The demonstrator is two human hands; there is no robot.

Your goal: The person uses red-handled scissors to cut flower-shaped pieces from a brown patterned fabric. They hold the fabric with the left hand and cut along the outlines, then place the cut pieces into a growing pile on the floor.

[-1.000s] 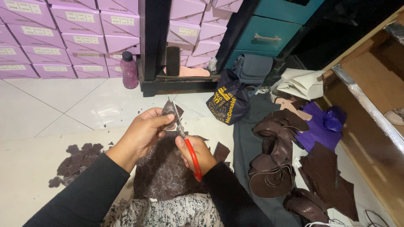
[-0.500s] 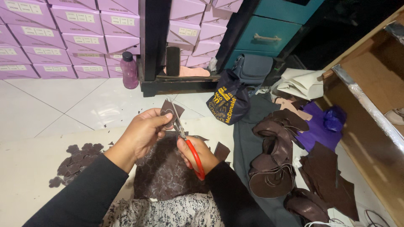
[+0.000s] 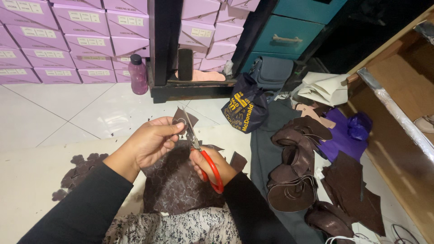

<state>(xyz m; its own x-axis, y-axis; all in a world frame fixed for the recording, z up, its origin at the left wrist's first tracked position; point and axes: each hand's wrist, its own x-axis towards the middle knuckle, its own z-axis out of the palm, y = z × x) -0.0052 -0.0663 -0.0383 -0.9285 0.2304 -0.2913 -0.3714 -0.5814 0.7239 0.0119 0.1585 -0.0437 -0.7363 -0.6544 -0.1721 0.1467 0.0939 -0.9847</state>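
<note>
While your left hand point(image 3: 151, 142) pinches a small brown leather piece point(image 3: 183, 121) between thumb and fingers, your right hand point(image 3: 211, 166) is closed around the red handles of the scissors point(image 3: 199, 147), blades raised and meeting the piece just beside your left fingertips. A larger patterned brown leather sheet point(image 3: 176, 185) lies below both hands; cut scraps point(image 3: 79, 169) sit to the left of your left arm. Risk: with the blades this close to the pinching thumb, a slip of the small piece could nick it or skew the cut.
</note>
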